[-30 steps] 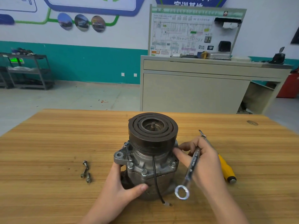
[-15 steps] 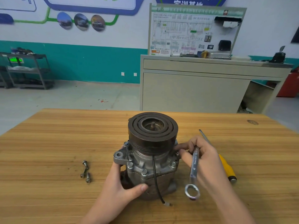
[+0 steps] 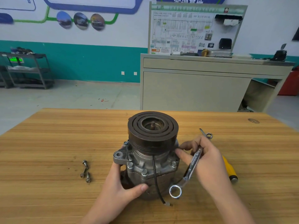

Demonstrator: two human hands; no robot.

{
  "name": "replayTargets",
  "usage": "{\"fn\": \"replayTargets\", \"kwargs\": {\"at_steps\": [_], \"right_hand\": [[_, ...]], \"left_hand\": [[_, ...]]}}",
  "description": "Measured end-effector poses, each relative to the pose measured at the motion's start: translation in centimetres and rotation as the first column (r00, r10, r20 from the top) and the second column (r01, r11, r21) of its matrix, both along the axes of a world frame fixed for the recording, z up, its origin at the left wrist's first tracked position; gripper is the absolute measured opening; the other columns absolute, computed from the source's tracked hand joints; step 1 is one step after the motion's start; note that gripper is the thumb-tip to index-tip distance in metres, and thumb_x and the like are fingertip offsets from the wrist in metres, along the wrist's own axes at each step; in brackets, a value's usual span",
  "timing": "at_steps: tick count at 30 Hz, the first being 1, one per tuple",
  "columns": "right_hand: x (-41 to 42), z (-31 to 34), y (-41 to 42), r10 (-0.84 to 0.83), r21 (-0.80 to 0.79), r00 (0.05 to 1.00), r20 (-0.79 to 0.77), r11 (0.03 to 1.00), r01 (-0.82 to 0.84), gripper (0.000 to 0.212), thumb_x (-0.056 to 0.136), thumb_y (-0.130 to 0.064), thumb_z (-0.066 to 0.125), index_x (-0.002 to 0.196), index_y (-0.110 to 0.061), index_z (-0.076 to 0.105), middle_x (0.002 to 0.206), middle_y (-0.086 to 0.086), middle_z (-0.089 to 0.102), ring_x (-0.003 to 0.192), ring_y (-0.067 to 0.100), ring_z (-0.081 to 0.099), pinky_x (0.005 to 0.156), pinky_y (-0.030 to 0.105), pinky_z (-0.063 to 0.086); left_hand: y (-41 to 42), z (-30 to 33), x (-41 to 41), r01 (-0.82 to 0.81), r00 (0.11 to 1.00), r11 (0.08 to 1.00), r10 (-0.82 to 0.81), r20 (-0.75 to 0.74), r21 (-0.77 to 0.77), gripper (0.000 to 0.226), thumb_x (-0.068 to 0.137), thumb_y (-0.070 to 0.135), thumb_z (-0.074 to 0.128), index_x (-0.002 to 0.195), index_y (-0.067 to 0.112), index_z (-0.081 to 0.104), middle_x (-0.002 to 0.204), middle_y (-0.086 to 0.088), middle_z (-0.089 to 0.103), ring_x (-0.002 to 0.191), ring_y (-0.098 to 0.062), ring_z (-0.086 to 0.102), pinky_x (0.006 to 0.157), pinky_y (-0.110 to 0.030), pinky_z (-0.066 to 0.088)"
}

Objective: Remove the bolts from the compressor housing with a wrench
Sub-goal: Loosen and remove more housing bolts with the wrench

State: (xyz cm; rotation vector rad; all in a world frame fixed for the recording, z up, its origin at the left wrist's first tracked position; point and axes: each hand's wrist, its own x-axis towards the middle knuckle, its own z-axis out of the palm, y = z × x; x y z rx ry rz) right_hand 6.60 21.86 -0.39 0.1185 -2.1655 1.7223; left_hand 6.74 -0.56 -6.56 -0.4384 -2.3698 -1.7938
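On the wooden table (image 3: 48,143), at the centre of your view, the compressor (image 3: 150,160) stands upright with its dark grooved pulley (image 3: 152,131) on top and its grey housing flange (image 3: 145,167) below. Several bolts (image 3: 144,172) sit in that flange, their heads showing along its near rim from about 7 to 4 o'clock. A black wire (image 3: 155,178) hangs down the front of the body and ends at a small connector on the table at 6 o'clock.

Your left hand (image 3: 119,189) grips the lower body of the compressor from 7 o'clock, fingers wrapped round the left side and the thumb pressed across the front. Your right hand (image 3: 207,160) is at 3 o'clock of the compressor, fingers curled round the shank of a double ring wrench (image 3: 192,165). One ring end hangs free near the table at 5 o'clock, just right of the wire; the other sticks out past your knuckles at 1 o'clock. Your fingertips (image 3: 179,153) reach to the pulley's lower edge at its right side; whether they touch a bolt there I cannot tell.

Three removed bolts (image 3: 85,171) lie together on the table at 9 o'clock, well apart from the compressor. A yellow-handled screwdriver (image 3: 229,168) lies on the table behind your right hand, mostly hidden by it.
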Motion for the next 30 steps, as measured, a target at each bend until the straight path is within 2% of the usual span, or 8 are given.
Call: {"fn": "replayTargets", "kwargs": {"at_steps": [2,5,10,16,20,23,27,30], "right_hand": [[0.0,-0.1,0.1,0.020,-0.006,1.000,0.010,1.000,-0.020,0.048,0.078,0.005,0.071,0.061,-0.027,0.040,0.083,-0.006,0.074,0.079,0.003,0.069,0.066,0.015,0.050],[0.0,-0.2,-0.1,-0.009,0.009,1.000,-0.024,1.000,0.009,0.044,0.074,-0.001,0.076,0.063,-0.022,0.039,0.081,-0.010,0.072,0.073,-0.005,0.064,0.062,0.005,0.044],[0.1,-0.3,-0.2,0.022,0.036,1.000,-0.004,0.999,-0.022,0.050,0.079,0.004,0.068,0.058,-0.034,0.045,0.087,-0.006,0.073,0.082,0.003,0.068,0.066,0.014,0.051],[-0.1,-0.8,-0.4,-0.049,0.000,0.998,-0.031,0.999,0.049,0.043,0.070,-0.008,0.081,0.063,-0.021,0.041,0.073,-0.009,0.068,0.056,-0.005,0.056,0.056,0.006,0.041],[0.0,-1.2,-0.2,0.004,-0.003,1.000,-0.022,1.000,-0.004,0.038,0.079,0.003,0.069,0.069,-0.023,0.042,0.085,-0.003,0.072,0.077,0.005,0.067,0.067,0.020,0.049],[0.1,-1.1,-0.6,-0.039,0.016,0.997,-0.064,0.999,0.041,0.040,0.073,-0.006,0.078,0.070,-0.017,0.039,0.082,-0.009,0.071,0.070,-0.002,0.062,0.065,0.013,0.046],[0.0,-1.0,-0.8,-0.111,0.052,0.992,-0.054,0.992,0.114,0.045,0.074,-0.007,0.078,0.065,-0.034,0.043,0.082,-0.016,0.067,0.073,-0.006,0.060,0.065,0.019,0.043],[0.0,-1.1,-1.0,-0.086,0.055,0.996,-0.037,0.995,0.088,0.045,0.077,-0.003,0.074,0.065,-0.034,0.043,0.080,-0.015,0.066,0.070,-0.005,0.061,0.060,0.011,0.046]], "left_hand": [[0.0,0.0,0.0,0.000,1.000,1.000,0.000,0.000,-0.002,0.088,0.048,0.069,0.077,0.123,0.046,0.036,0.118,0.042,0.049,0.109,0.015,0.050,0.081,0.001,0.038],[0.1,0.3,0.1,0.003,1.000,1.000,-0.003,-0.001,0.016,0.085,0.050,0.062,0.079,0.122,0.043,0.037,0.116,0.039,0.052,0.106,0.014,0.053,0.079,0.001,0.039],[0.3,0.3,0.1,0.001,1.000,0.999,-0.001,0.000,0.036,0.086,0.049,0.054,0.080,0.123,0.036,0.040,0.116,0.014,0.062,0.104,0.009,0.057,0.078,-0.002,0.041],[0.2,0.1,0.1,0.002,1.000,0.999,-0.002,-0.003,0.038,0.084,0.051,0.049,0.084,0.122,0.038,0.040,0.115,0.014,0.062,0.103,0.008,0.058,0.077,-0.002,0.042],[0.2,0.0,0.0,-0.004,1.000,0.999,0.004,-0.004,0.038,0.088,0.047,0.060,0.079,0.123,0.040,0.040,0.116,0.018,0.061,0.104,0.009,0.057,0.078,-0.002,0.041],[0.1,0.0,0.0,-0.011,1.000,1.000,0.011,-0.001,0.024,0.090,0.047,0.064,0.077,0.124,0.041,0.038,0.120,0.016,0.059,0.105,0.010,0.056,0.079,-0.002,0.041],[0.1,0.0,0.0,-0.005,1.000,1.000,0.005,0.005,0.009,0.088,0.047,0.066,0.077,0.123,0.045,0.037,0.121,0.016,0.058,0.105,0.010,0.055,0.079,-0.002,0.041],[0.0,0.0,0.1,-0.004,1.000,1.000,0.004,0.008,0.011,0.088,0.047,0.067,0.077,0.122,0.046,0.037,0.118,0.018,0.060,0.105,0.009,0.056,0.078,-0.002,0.042]]}}
